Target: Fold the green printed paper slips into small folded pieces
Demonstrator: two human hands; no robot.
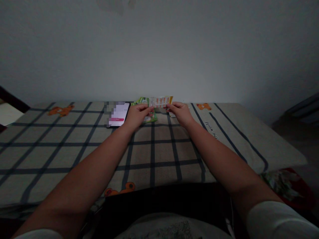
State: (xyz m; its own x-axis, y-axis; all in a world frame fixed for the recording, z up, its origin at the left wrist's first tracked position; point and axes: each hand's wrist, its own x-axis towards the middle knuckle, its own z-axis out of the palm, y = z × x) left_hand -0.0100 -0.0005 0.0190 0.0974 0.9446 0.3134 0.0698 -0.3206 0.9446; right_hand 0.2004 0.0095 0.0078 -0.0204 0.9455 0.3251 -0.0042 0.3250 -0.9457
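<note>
A small printed packet (160,102), white with orange and red print and a yellow right end, is held up between both hands near the wall. My left hand (139,114) pinches its left end, and my right hand (181,112) pinches the right end. Behind and below my left hand lies a green packet (152,117), partly covered by the fingers. A small pale item (171,115) rests on the cloth beside my right fingertips; what it is cannot be made out. Left of my left hand lies a phone (119,114) with its screen lit.
A checked cloth (99,156) with bear prints covers the table, which meets a grey wall (159,49). Dark wooden furniture (13,99) stands at the far left. A red container (296,189) with green and white contents sits low at the right.
</note>
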